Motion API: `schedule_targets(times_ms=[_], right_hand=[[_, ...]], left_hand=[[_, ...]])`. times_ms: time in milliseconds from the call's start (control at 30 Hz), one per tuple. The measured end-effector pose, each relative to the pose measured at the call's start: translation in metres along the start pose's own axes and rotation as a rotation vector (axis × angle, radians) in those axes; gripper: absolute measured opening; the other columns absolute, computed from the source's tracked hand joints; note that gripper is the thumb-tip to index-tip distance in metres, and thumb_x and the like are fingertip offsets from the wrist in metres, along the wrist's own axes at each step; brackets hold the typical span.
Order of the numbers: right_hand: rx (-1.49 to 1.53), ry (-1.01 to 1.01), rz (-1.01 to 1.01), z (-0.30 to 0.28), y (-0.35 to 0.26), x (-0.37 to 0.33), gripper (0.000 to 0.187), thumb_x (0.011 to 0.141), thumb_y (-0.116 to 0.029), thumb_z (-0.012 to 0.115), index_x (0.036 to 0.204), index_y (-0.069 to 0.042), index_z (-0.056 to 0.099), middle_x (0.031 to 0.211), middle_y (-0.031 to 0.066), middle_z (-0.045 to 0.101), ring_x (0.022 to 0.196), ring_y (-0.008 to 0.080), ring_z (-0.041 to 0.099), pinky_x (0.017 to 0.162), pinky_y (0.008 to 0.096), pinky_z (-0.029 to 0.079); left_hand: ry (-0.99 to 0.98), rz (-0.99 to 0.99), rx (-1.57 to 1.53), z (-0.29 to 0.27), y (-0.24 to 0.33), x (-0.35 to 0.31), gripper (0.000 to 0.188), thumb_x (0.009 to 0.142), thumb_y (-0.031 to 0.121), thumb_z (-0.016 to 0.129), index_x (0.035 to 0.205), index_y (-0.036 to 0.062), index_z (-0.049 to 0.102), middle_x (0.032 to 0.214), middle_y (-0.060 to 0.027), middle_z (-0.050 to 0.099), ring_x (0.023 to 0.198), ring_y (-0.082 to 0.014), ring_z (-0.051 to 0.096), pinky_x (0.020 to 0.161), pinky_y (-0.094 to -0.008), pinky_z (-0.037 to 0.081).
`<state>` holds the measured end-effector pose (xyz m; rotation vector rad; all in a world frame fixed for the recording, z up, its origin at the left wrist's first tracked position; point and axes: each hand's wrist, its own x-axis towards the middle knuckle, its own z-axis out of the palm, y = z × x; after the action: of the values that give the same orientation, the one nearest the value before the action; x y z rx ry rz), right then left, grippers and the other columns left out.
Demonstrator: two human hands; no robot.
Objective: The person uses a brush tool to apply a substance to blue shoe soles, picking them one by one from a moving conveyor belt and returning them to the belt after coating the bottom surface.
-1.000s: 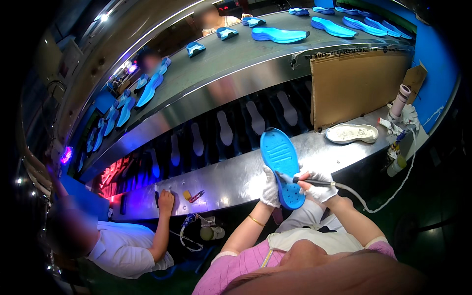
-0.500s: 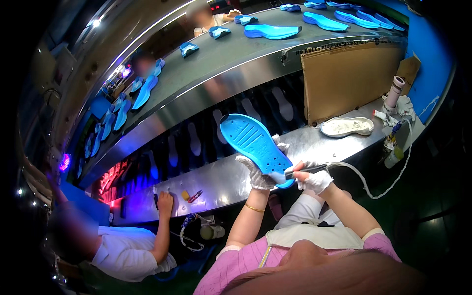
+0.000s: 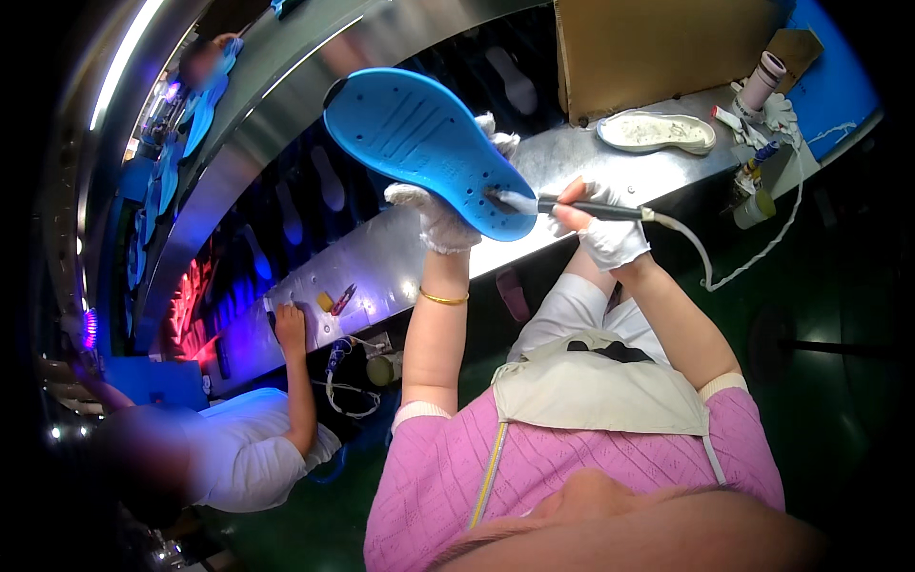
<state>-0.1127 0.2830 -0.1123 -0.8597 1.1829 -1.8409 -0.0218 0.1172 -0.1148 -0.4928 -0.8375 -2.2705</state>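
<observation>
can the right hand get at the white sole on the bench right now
Probably yes: the white sole lies beyond the right hand with nothing seen between, though that hand holds a black-handled tool.

The blue sole (image 3: 416,143) slants up leftward, brush (image 3: 547,204) over its lower end

Hard glare on worktop (image 3: 567,157); white tube light (image 3: 124,62) upper left, red glow (image 3: 186,315) at left. Floor (image 3: 705,315) dim. Fisheye bends edges, corners black.
</observation>
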Motion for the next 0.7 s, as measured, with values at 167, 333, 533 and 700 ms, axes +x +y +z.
schedule_targets(times_ms=[167, 333, 533, 700], right_hand=[[-0.126, -0.162, 0.268, -0.003, 0.0, 0.001, 0.014, 0.071, 0.008, 0.063, 0.082, -0.001, 0.058, 0.086, 0.0098, 0.062, 0.077, 0.0153, 0.06, 0.076, 0.0272, 0.049], [-0.072, -0.286, 0.304, -0.02, -0.002, 0.004, 0.013, 0.066, 0.003, 0.066, 0.076, -0.003, 0.06, 0.082, 0.009, 0.063, 0.076, 0.0156, 0.06, 0.072, 0.0272, 0.049], [-0.609, -0.298, -0.073, -0.002, 0.007, 0.001, 0.011, 0.069, 0.0, 0.065, 0.078, -0.005, 0.06, 0.083, 0.008, 0.06, 0.081, 0.0205, 0.058, 0.077, 0.0297, 0.047], [-0.27, -0.395, 0.328, -0.004, -0.009, 0.007, 0.012, 0.069, 0.004, 0.062, 0.078, -0.002, 0.059, 0.088, 0.0084, 0.061, 0.082, 0.0162, 0.058, 0.077, 0.0281, 0.047]], left_hand=[[0.013, -0.071, 0.303, -0.017, 0.009, -0.011, 0.115, 0.051, 0.084, 0.047, 0.13, 0.0005, 0.038, 0.121, -0.0192, 0.051, 0.103, -0.0319, 0.056, 0.094, -0.0447, 0.044], [0.057, -0.32, 0.523, -0.024, 0.022, -0.022, 0.116, 0.053, 0.084, 0.048, 0.129, -0.0024, 0.038, 0.12, -0.0214, 0.051, 0.102, -0.0311, 0.058, 0.088, -0.0405, 0.049], [0.128, -0.575, 0.509, -0.009, 0.025, -0.003, 0.075, 0.074, 0.061, 0.06, 0.115, -0.0019, 0.051, 0.094, -0.0156, 0.063, 0.079, -0.0224, 0.065, 0.069, -0.0325, 0.055], [0.237, -0.73, 0.619, -0.008, 0.025, 0.001, 0.063, 0.082, 0.057, 0.053, 0.109, 0.0004, 0.055, 0.088, -0.0147, 0.064, 0.073, -0.0208, 0.064, 0.063, -0.0304, 0.054]])
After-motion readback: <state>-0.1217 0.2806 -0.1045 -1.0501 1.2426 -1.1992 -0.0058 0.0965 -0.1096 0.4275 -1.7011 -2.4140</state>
